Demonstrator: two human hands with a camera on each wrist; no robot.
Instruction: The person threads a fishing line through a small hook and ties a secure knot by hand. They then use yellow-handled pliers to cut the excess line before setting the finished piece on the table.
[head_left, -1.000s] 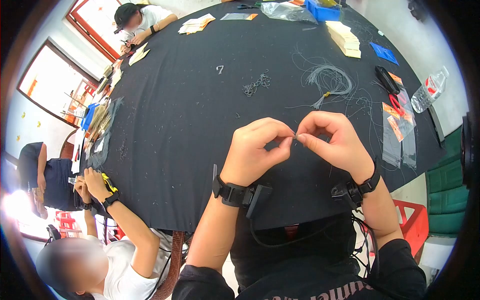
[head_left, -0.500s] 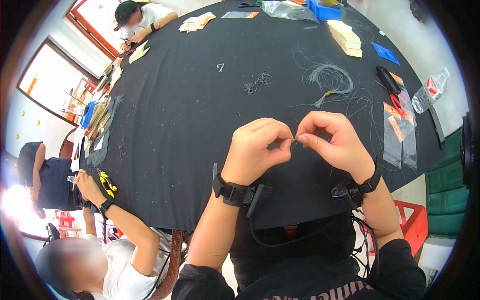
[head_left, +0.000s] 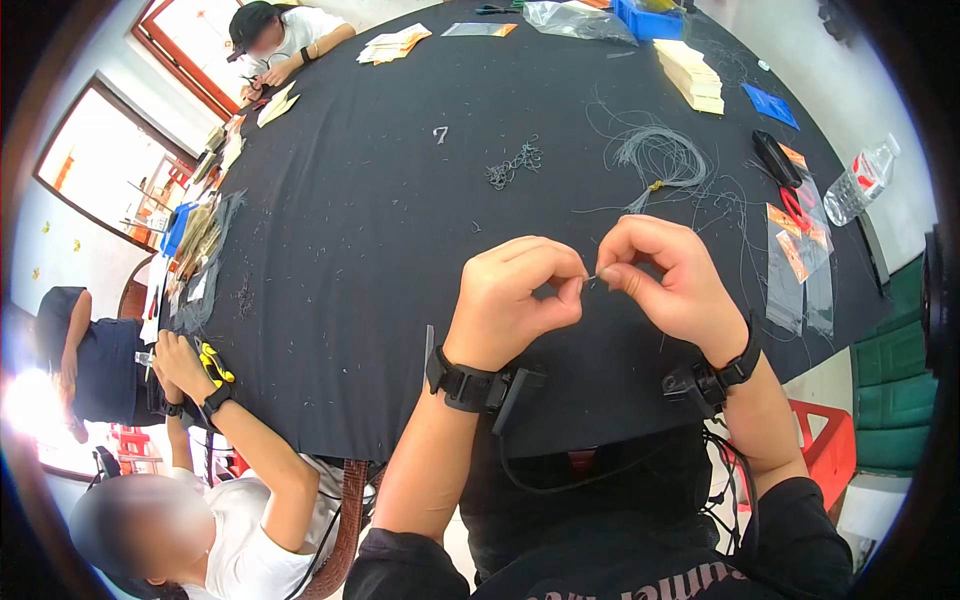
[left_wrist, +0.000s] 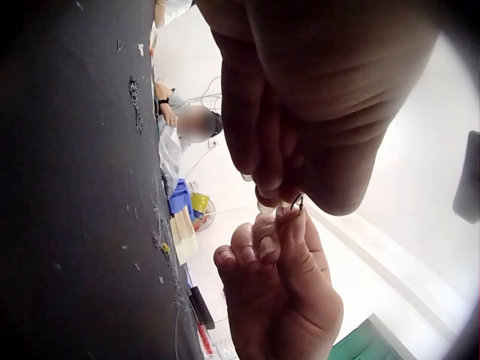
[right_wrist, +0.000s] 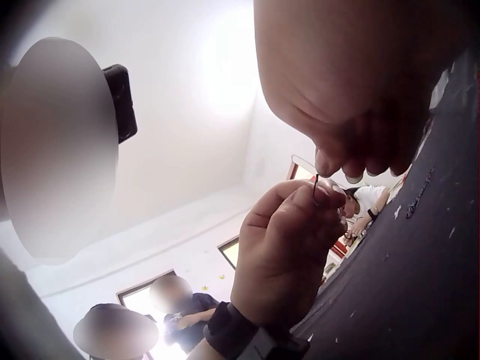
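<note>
In the head view both hands meet over the near part of the black-covered table, fingertips almost touching. My left hand (head_left: 520, 300) pinches a tiny dark fish hook (right_wrist: 316, 189) between thumb and forefinger. Thumb and forefinger of my right hand (head_left: 662, 285) close on the hook's other end. The left wrist view shows the bent hook (left_wrist: 298, 202) between the fingertips of both hands; any line on it is too fine to make out. Beyond the hands lie a heap of similar hooks (head_left: 513, 165) and a coil of grey fishing line (head_left: 660, 160), tied with yellow.
On the right are red-handled scissors (head_left: 797, 208), a black case (head_left: 775, 160), clear packets (head_left: 785, 295) and a water bottle (head_left: 862, 180). A stack of cream cards (head_left: 690, 80) stands farther back. Another person works at the left, near yellow-handled pliers (head_left: 216, 368).
My right hand has risen slightly and drawn a little away from the left fingertips, widening the gap. The left hand stays almost still. The person at the left has moved their hands beside the pliers.
</note>
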